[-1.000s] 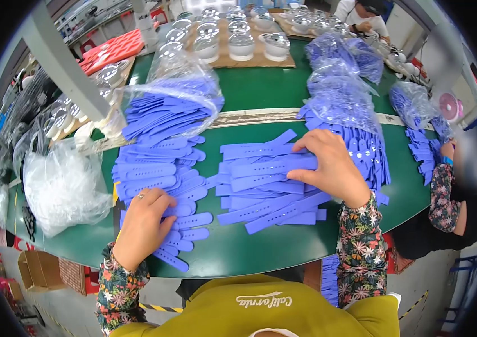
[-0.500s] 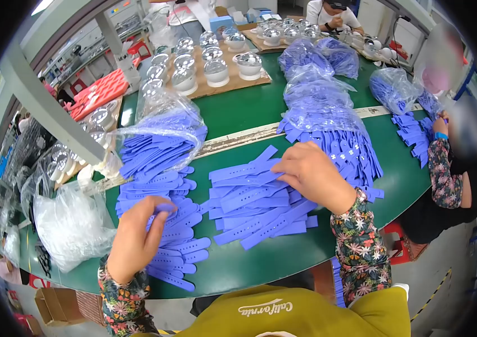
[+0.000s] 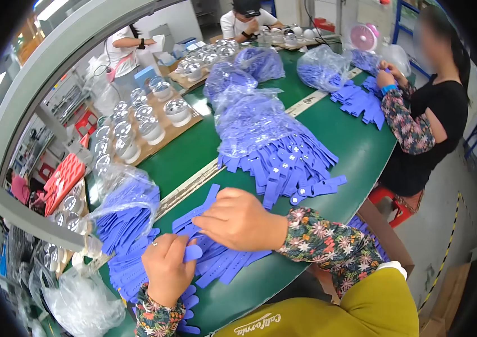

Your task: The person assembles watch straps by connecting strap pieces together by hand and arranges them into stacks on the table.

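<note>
My left hand (image 3: pixel 166 268) is closed around a purple-blue watch strap (image 3: pixel 193 253), whose rounded end sticks out past the fingers. Close by on the right, my right hand (image 3: pixel 241 220) has its fingers pressed together over a heap of perforated straps (image 3: pixel 230 266); anything between the fingertips is hidden. More straps (image 3: pixel 123 275) lie stacked under and left of my left hand. Beyond my right hand, a larger heap of straps with white marks (image 3: pixel 283 168) spills from a clear plastic bag (image 3: pixel 255 121).
Another bag of straps (image 3: pixel 129 196) lies at the left, above crumpled clear plastic (image 3: pixel 84 300). Clear domes on white bases (image 3: pixel 151 130) stand on cardboard behind. A co-worker (image 3: pixel 435 106) handles straps at the right. A grey frame post (image 3: pixel 30 210) crosses the left side.
My view has turned to the right. My hands have come closer together, the right one now beside the left. The left hand still holds a strap.
</note>
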`<control>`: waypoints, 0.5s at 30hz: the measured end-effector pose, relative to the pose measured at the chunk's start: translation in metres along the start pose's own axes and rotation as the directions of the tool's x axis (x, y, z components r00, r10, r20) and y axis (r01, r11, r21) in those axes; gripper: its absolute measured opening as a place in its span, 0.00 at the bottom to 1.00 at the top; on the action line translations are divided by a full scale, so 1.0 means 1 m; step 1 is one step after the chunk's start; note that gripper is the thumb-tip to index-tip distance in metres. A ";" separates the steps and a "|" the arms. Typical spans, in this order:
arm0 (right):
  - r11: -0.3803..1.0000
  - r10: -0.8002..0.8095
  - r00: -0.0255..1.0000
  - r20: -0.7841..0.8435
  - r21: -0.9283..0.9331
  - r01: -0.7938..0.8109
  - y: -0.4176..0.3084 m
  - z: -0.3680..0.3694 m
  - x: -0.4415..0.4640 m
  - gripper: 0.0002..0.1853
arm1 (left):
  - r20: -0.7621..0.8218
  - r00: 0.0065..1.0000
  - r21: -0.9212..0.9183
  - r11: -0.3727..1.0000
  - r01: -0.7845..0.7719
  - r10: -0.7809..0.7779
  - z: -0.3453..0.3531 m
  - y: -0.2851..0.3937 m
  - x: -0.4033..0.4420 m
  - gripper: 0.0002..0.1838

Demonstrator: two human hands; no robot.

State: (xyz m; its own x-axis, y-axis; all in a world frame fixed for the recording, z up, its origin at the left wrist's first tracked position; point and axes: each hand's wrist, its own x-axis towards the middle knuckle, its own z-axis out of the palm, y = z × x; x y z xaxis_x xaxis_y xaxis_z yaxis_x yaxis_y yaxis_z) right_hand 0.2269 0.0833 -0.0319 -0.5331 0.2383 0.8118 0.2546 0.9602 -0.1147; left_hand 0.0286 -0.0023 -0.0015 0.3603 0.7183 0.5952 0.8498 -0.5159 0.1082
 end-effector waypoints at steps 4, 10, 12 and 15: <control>0.979 0.148 0.989 -0.001 0.139 -0.146 -0.020 0.016 -0.001 0.18 | 0.003 0.997 0.059 0.995 0.083 -0.084 0.003 0.000 -0.007 0.09; 0.875 0.277 0.961 -0.018 0.418 -0.244 -0.034 0.036 -0.002 0.30 | -0.077 0.987 0.021 0.989 0.145 -0.143 0.009 -0.002 -0.007 0.11; 0.836 0.294 0.955 -0.030 0.493 -0.242 -0.039 0.037 0.000 0.34 | -0.093 0.983 -0.033 0.987 0.155 -0.158 0.009 0.000 -0.008 0.12; 0.849 0.288 0.957 -0.034 0.471 -0.239 -0.045 0.039 0.004 0.40 | -0.150 0.972 -0.122 0.979 0.166 -0.184 0.006 0.005 -0.006 0.10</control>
State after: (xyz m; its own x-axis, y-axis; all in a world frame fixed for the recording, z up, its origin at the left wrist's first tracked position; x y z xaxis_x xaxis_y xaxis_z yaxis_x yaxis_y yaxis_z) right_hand 0.1819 0.0468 -0.0463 -0.4095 0.4996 0.7633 -0.0363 0.8271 -0.5608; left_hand 0.0332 -0.0063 -0.0090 0.1363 0.7227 0.6776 0.8445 -0.4423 0.3019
